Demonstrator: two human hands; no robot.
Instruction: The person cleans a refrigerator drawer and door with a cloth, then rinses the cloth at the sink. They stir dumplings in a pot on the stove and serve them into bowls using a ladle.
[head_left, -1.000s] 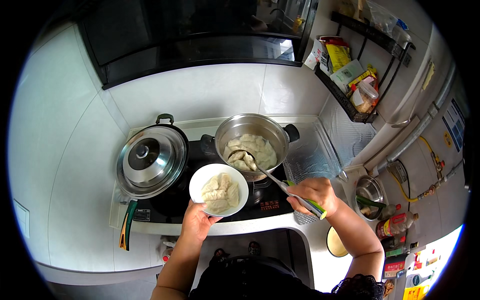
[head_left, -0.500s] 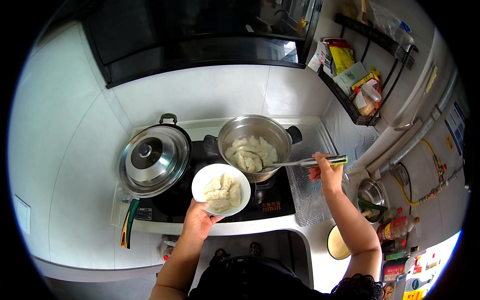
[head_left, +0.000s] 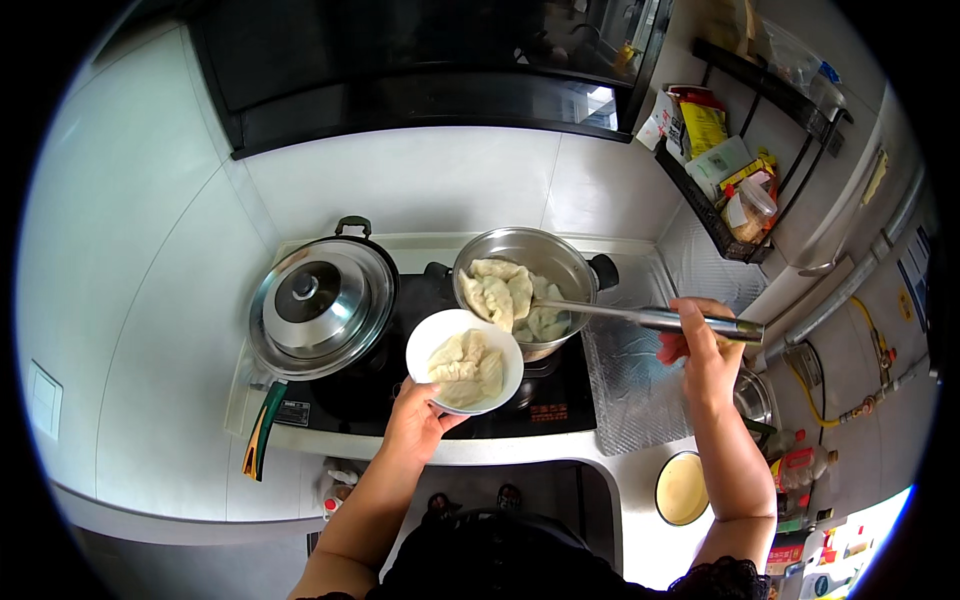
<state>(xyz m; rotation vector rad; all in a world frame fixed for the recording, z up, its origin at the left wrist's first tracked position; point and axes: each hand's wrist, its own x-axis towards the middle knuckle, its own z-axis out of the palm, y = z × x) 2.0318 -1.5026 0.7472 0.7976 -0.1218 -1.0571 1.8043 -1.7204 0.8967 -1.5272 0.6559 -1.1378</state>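
Firstly, we list the white bowl (head_left: 429,338), lower centre of the frame. The left hand (head_left: 415,420) pinches it at the near-left side, thumb lapped over the rim and fingers curled beneath. Inside we count several pale dumplings (head_left: 467,370), resting against one another.

Item: one ladle, its metal handle (head_left: 610,311) crossing from the centre toward the right. The right hand (head_left: 708,345) is curled round the dark grip (head_left: 690,321), thumb along it. On its head, above the pot's near-left side, we note a heaped load of dumplings (head_left: 496,290), the lowest hanging toward the bowl's upper rim; whether it touches, we cannot tell.

Item: one steel pot (head_left: 567,263), centre of the frame, more dumplings (head_left: 545,318) in it.

Item: one lidded pan (head_left: 350,300), left of centre, on the same black cooktop (head_left: 345,397).

Handling notes, by our judgement: the load looks heavy and slippery, so we would tilt the ladle gently and slowly, letting liquid drain over the pot first. We would hold the bowl steady, snug to the pot's rim, with the lowest dumpling inside its edge, and the thumb clear of hot drips.
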